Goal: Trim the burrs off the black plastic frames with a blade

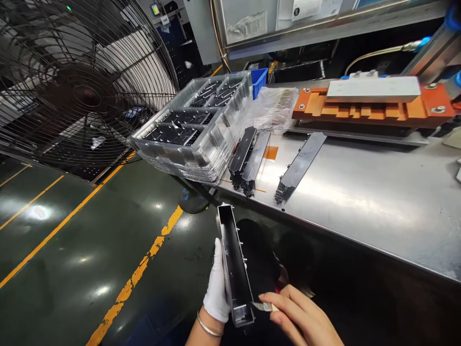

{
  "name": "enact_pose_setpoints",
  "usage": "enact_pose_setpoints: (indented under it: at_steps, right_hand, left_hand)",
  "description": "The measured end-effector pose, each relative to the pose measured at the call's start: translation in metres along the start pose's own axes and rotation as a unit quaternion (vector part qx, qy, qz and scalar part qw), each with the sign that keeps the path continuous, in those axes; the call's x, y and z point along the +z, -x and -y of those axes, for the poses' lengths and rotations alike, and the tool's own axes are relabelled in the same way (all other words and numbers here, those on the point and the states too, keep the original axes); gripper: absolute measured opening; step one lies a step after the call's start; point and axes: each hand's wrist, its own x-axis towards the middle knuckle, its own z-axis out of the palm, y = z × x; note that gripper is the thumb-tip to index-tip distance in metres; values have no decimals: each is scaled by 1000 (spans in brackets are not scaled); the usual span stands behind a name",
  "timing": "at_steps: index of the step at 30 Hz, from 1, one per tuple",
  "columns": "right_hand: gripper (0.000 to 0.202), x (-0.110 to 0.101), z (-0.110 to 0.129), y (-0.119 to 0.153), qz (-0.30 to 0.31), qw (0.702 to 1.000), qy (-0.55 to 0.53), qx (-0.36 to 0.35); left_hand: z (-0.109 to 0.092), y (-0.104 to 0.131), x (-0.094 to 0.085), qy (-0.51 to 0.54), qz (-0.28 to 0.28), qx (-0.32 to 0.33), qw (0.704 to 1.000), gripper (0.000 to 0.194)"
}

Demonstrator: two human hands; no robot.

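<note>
Holding a long black channel-shaped part (233, 266) from its left side, the gloved left hand (217, 283) is closed around it, fingers wrapped up along the outer wall. The part's long axis runs away from the person, near end low at the wrist, far end pointing toward the counter (360, 192). Just right of that near end, the bare right hand (300, 317) pinches a small thin blade-like tool (262, 306), its tip touching the part's lower corner; this hand is the nearer to that corner. Beyond, on the counter's steel top, two similar black parts (247, 161) lie side by side, a third black strip (300, 166) apart to their right. Left of them stands a stack of clear trays (196, 125), with an orange fixture (370, 108) farther back and a large fan (82, 81) at far left.
</note>
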Motion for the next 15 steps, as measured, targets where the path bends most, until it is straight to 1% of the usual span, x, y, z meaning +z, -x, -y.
enact_pose_setpoints:
  at_steps: [2,5,7,10,13,15]
  right_hand:
    - [26,2,4,-1,4,1000,14,-9]
    - [27,3,1,-2,14,1000,26,7]
    - [26,1,-2,-3,16,999,40,19]
    - [27,-3,-7,-7,7,997,69,15]
    - [27,-6,-8,-10,8,995,101,9]
    - [29,-8,-7,-12,4,993,120,13]
  left_hand:
    - [3,-1,-2,-1,13,-14,1000,42]
    - [8,1,-4,21,47,-52,997,42]
    - [12,2,-6,14,65,-71,995,43]
    - [18,2,-10,-44,73,-90,992,50]
    - [21,3,-15,-83,69,-121,987,59]
    - [21,4,-18,-91,64,-122,986,59]
